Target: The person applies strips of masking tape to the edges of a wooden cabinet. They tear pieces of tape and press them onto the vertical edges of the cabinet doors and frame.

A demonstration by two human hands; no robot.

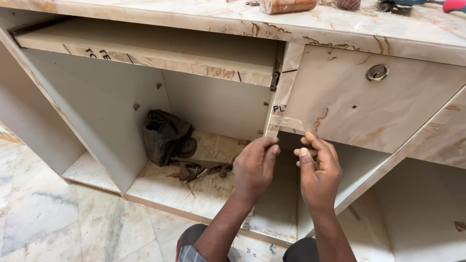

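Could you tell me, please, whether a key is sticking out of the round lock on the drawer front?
No, the round metal lock on the marble-patterned drawer front shows only a bare keyhole.

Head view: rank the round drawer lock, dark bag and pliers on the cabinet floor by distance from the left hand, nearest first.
From the left hand:
1. Pliers, on the cabinet floor just to its left.
2. Dark bag, further left, at the back of the compartment.
3. Round drawer lock, up to the right on the drawer front.

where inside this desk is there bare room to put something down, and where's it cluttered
Free: the far-left compartment floor and the near strip of the middle floor, in front of the tools. Crowded: the middle's back corner holds a dark bag with pliers-like tools beside it; both hands, left and right, fill the gap under the drawer.
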